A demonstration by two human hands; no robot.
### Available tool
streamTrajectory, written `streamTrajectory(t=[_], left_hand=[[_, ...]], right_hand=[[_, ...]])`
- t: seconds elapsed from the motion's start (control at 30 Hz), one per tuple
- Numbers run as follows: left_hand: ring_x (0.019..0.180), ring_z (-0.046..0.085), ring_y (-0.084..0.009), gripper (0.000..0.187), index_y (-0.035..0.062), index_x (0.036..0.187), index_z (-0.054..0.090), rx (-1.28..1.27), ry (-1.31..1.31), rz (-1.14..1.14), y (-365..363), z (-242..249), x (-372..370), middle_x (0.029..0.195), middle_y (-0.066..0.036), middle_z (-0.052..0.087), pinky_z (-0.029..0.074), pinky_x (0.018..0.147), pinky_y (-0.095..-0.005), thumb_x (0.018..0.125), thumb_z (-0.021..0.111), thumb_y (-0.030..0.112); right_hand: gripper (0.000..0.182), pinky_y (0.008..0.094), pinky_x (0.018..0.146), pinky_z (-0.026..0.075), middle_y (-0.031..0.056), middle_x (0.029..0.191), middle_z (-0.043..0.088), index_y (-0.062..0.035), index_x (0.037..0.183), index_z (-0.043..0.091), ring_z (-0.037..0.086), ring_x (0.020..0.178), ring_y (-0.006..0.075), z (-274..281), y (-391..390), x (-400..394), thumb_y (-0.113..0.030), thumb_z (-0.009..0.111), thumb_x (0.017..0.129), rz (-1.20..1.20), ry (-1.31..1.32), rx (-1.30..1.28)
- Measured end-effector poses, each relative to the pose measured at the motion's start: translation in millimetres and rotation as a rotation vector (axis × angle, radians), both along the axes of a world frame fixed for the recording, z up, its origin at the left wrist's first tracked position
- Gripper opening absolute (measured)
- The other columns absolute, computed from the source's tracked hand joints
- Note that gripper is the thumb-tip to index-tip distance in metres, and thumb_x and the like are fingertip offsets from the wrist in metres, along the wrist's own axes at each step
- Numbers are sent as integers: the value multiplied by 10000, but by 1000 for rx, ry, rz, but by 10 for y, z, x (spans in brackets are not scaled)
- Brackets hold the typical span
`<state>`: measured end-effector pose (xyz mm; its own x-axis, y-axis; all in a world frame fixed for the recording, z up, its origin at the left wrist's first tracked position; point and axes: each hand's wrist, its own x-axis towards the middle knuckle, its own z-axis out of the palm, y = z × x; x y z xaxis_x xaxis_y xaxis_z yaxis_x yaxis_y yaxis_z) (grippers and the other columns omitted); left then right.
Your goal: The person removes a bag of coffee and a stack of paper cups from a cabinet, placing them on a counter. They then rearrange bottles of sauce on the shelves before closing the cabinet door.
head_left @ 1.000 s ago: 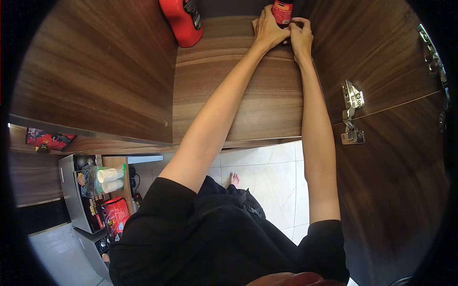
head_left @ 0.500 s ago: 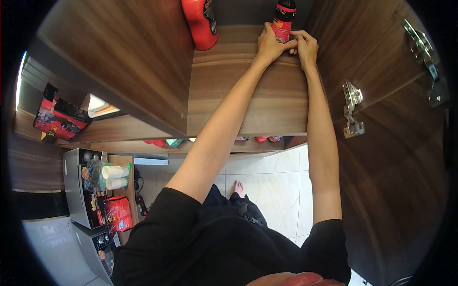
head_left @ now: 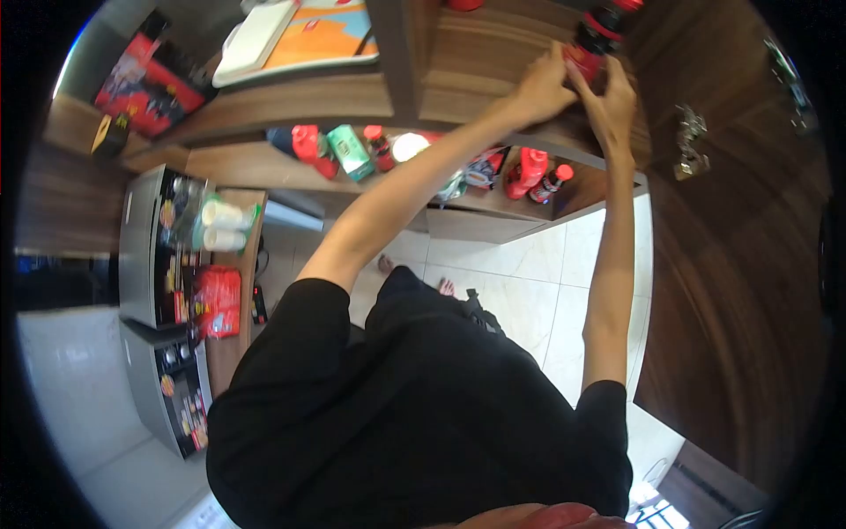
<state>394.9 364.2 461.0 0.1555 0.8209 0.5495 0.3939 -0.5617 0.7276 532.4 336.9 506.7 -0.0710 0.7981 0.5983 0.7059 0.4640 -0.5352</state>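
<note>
A dark bottle with a red cap and red label (head_left: 599, 33) stands on the wooden cabinet shelf (head_left: 467, 66), at the upper right. Both hands are at its lower part. My left hand (head_left: 545, 86) is on its left side, with the fingers curved against the label. On the right and front side, my right hand (head_left: 610, 101) has its thumb and fingers round the base. The bottle's bottom is partly hidden behind the fingers.
The open cabinet door (head_left: 731, 264) with metal hinges (head_left: 692, 145) is at the right. A lower shelf (head_left: 238, 167) holds several bottles and a green box (head_left: 351, 152). A tray (head_left: 308, 62) and a red box (head_left: 150, 88) sit upper left.
The view has shifted, so more of the lower shelf and the tray show. The bottle and both hands now appear farther right in view, with the hands still at the bottle.
</note>
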Motion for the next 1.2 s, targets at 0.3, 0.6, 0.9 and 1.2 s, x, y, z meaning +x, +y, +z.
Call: streamTrajectory(t=[0.3, 0.6, 0.9, 1.2], left_hand=[[1084, 562, -340, 692, 56, 1270, 502, -41, -170, 194, -2674, -363, -1080, 1173, -174, 587, 435, 944, -415, 690, 852, 196], [911, 511, -325, 633, 64, 1172, 545, -606, -148, 616, -3628, -2482, -2347, 1017, -119, 586, 452, 811, -421, 603, 821, 42], [1072, 505, -359, 607, 82, 1191, 540, -444, -149, 1083, -3163, -2699, -4001, 1162, -146, 523, 434, 936, -419, 644, 789, 6], [966, 696, -343, 425, 22, 1288, 556, -584, -466, 773, -2306, -2932, -5371, 1077, -233, 683, 556, 864, -409, 868, 619, 5]], right_hand=[[565, 265, 712, 498, 96, 1114, 641, -21, 1162, 598, 643, 878, 206, -756, -1919, -907, -159, 863, 682, 471, 283, -25], [587, 339, 663, 481, 47, 987, 578, -127, 1190, 629, 603, 677, 177, -1833, -2198, -2627, -100, 834, 641, 900, -81, -797], [486, 393, 752, 516, 122, 945, 666, -70, 1080, 599, 667, 865, 314, -2769, -1787, -4554, -143, 845, 667, 876, -7, -548], [485, 440, 775, 513, 154, 1014, 643, -100, 1100, 565, 651, 947, 369, -3078, -1075, -5889, -137, 832, 697, 563, 31, -545]])
